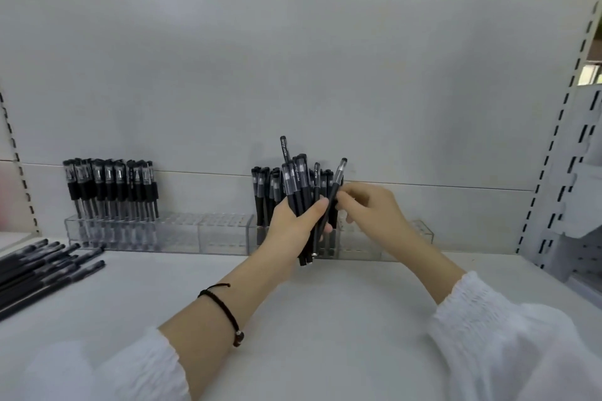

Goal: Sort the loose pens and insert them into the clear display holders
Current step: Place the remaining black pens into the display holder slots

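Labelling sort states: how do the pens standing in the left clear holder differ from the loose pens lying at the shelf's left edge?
Pose: the holder pens stand upright in a tight row; the loose pens lie flat, roughly parallel.
Place: the holder pens fill only the left end of the left holder; the loose pens rest on the shelf, cut off by the frame edge.
Both sets are black.
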